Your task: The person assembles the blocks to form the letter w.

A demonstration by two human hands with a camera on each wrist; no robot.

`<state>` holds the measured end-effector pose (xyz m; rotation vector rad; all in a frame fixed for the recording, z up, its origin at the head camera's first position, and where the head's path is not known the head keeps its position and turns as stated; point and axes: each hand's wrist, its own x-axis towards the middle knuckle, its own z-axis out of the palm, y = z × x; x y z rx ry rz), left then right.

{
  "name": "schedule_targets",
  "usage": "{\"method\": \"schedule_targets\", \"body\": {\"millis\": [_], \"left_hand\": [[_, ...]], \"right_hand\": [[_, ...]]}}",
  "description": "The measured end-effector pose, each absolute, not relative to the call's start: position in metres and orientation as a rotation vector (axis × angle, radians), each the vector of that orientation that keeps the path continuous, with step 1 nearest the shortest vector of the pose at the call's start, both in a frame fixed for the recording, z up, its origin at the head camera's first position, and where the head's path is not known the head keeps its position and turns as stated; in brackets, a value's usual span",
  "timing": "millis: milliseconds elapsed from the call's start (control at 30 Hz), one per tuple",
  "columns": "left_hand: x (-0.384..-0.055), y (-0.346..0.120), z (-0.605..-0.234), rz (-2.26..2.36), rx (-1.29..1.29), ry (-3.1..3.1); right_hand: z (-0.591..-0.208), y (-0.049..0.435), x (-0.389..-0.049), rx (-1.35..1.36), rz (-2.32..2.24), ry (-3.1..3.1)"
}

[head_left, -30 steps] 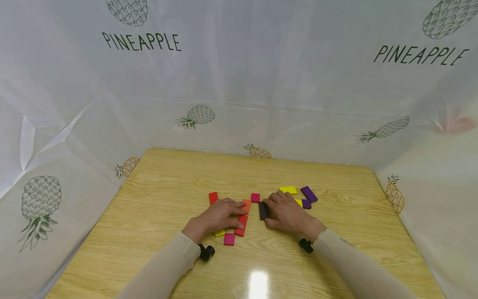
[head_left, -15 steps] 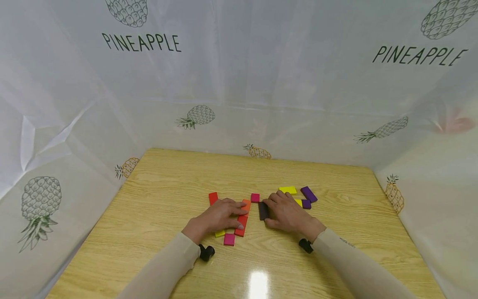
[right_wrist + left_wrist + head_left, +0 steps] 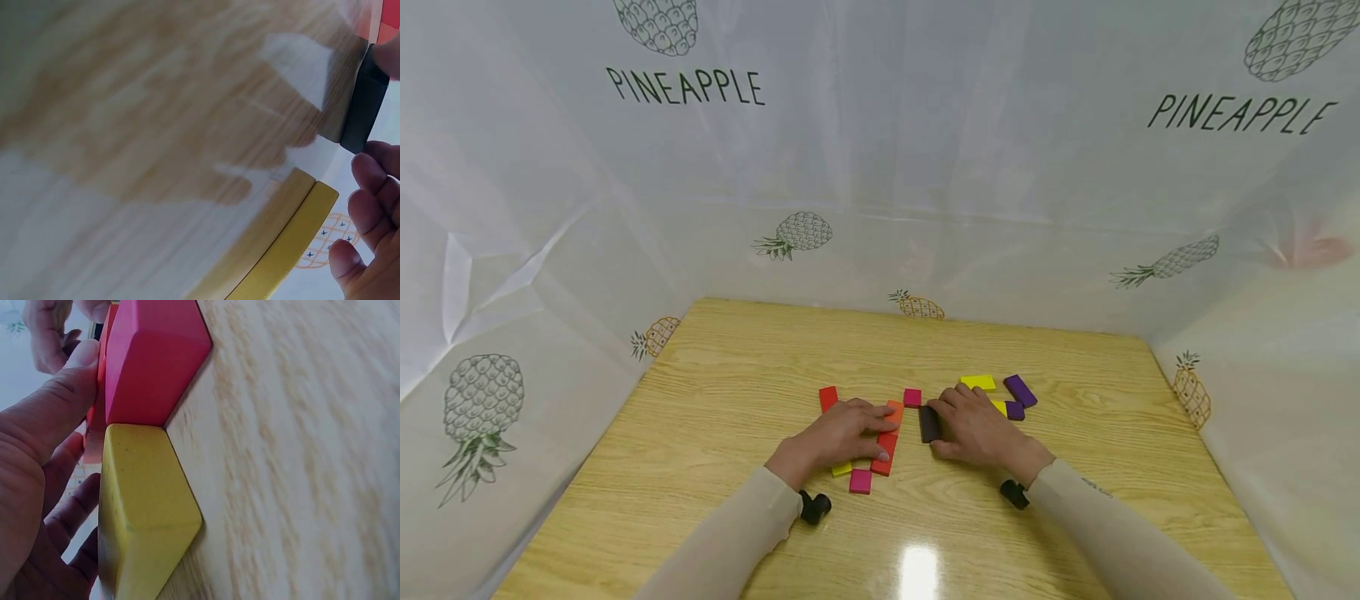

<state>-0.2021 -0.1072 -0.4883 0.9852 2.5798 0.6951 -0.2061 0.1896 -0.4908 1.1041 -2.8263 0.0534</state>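
Note:
My left hand [image 3: 842,433] lies over a group of flat coloured blocks in the head view. Its fingertips touch the orange block [image 3: 894,411], and the thumb rests on the red block [image 3: 882,458] joined end to end with it. Beside that thumb, the left wrist view has a pink block [image 3: 159,362] against a yellow block [image 3: 153,478]. The right hand [image 3: 977,429] pinches a black block [image 3: 929,425] by its two ends, thumb at the near end and a finger at the far one. This black block [image 3: 367,100] stands apart from the orange and red pair.
Beyond the black block is a small pink block [image 3: 912,396]. Another red block [image 3: 828,397] pokes out past the left hand. Behind and right of the right hand are a yellow block [image 3: 977,382] and purple blocks [image 3: 1020,389]. A printed curtain [image 3: 880,167] borders the wooden table [image 3: 775,342].

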Motion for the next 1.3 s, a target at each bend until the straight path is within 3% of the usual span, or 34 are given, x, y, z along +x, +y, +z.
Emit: {"method": "schedule_targets", "body": {"millis": [467,967,1300], "left_hand": [[-0.202,-0.107,-0.490,0.697,0.985,2.589],[-0.201,-0.107,-0.490,0.737,0.982,2.575],[-0.201,-0.107,-0.490,0.734,1.003,2.577]], "right_hand": [[-0.491,0.197,-0.204,0.998,0.158,-2.764],[-0.490,0.214,-0.221,0.438,0.196,-2.740],[-0.485,0.219,-0.238,0.335,0.131,-2.832]]}}
